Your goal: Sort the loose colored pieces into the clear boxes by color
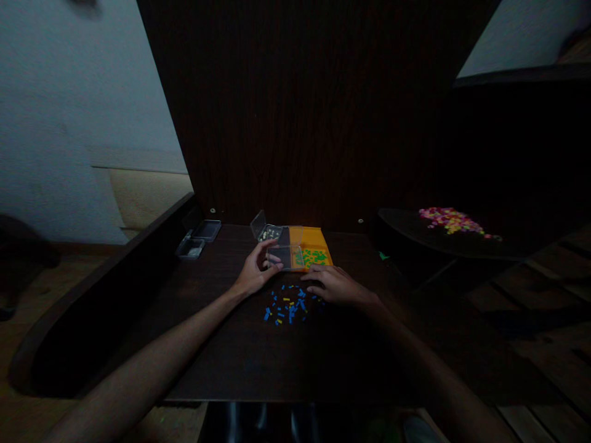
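My left hand (pixel 257 269) grips the near left edge of a small clear plastic box (pixel 285 256), thumb and fingers closed on it. Beside it my right hand (pixel 336 285) lies palm down on the dark table, fingers bent at the edge of a scatter of small blue and yellow pieces (pixel 290 304). Whether it pinches a piece is hidden. Behind the box lies an orange sheet (pixel 313 241) with green pieces (pixel 314 257) on it. An open clear box (pixel 266 231) with pale pieces stands further back.
Two more small clear boxes (pixel 198 239) sit at the table's back left by a raised dark rail. A round dark tray with a heap of pink and yellow pieces (pixel 450 220) stands to the right. A dark wooden panel rises behind the table (pixel 258 363).
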